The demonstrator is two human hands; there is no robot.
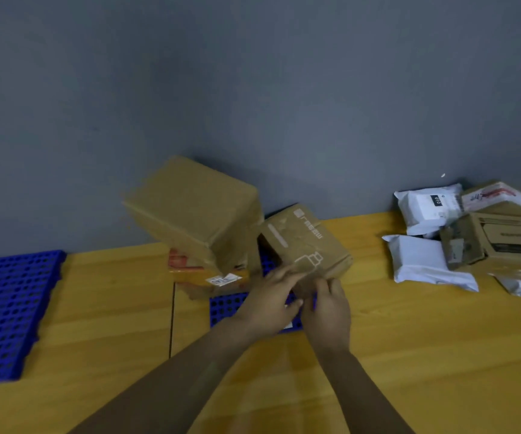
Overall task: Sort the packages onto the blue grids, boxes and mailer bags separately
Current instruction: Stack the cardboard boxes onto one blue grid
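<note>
Landmark: the middle blue grid [226, 305], lying on the yellow surface [409, 346] close to the grey wall [252, 89].
Open room: bare surface lies to the near side of this grid and on both its sides; its near-left corner is uncovered.
Edges: the grid's far side is hidden behind boxes, up by the wall.
Around: a second blue grid [5, 308] lies well apart to its left; a mixed pile of white mailer bags [422, 261] and cartons [503, 239] sits well apart to its right.
In the way: a large box [196, 208] stands tilted on an orange-marked box [190, 270] over the grid's far-left part.
Small box [306, 242]: over the grid's right part, just beside the large box, printed face up; whether it touches the grid I cannot tell.
Axis: its long side runs from the near edge of the grid toward the wall, and it sits tilted.
Hands: left hand [270, 303] and right hand [329, 311] both grip the small box's near end.
</note>
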